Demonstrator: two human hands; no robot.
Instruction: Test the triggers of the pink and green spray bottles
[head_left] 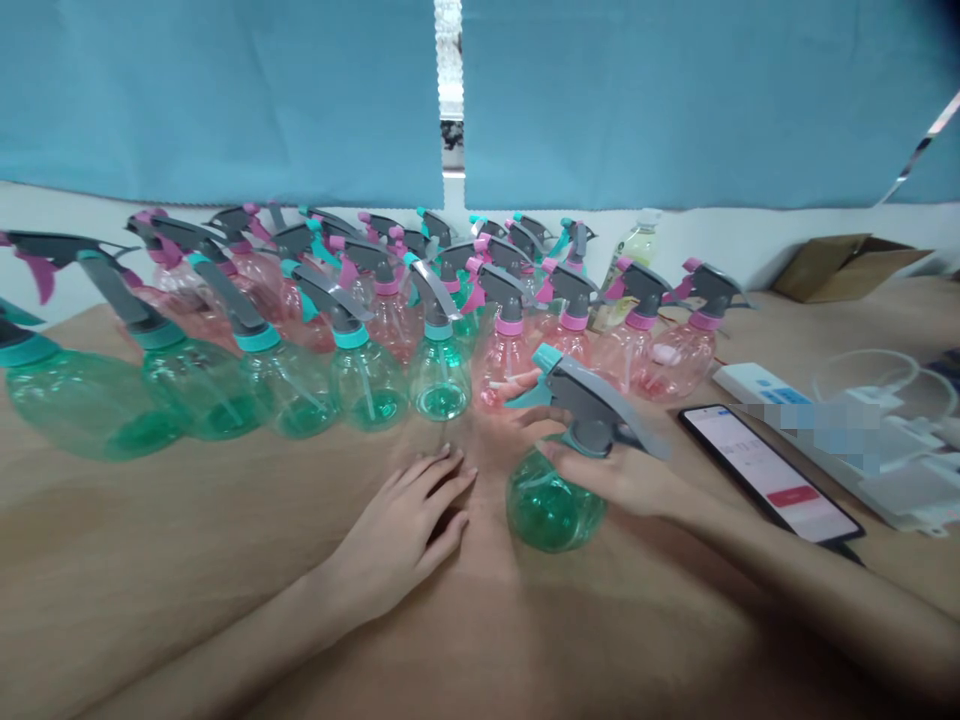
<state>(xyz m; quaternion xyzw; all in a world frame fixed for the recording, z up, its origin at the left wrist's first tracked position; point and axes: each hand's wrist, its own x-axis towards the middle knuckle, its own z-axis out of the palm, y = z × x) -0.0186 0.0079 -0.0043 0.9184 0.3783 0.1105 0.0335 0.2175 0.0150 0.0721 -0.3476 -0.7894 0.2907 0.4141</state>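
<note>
My right hand (600, 475) is wrapped round the neck of a green spray bottle (556, 505) with a grey and teal trigger head, right of the middle. The bottle looks upright, its nozzle pointing up and to the left. My left hand (405, 520) lies on the wooden table (247, 560) with its fingers spread and nothing in it. Beyond it stands a row of green spray bottles, the nearest being a clear green one (441, 385). Pink spray bottles, among them one with a pink collar (508, 355), stand behind my right hand.
A phone (772, 470) with a lit screen lies at the right, beside a white power strip (795, 415) with cables. An open cardboard box (840, 268) sits at the back right. A pale bottle (637, 245) stands behind the pink ones, before blue cloth (675, 100).
</note>
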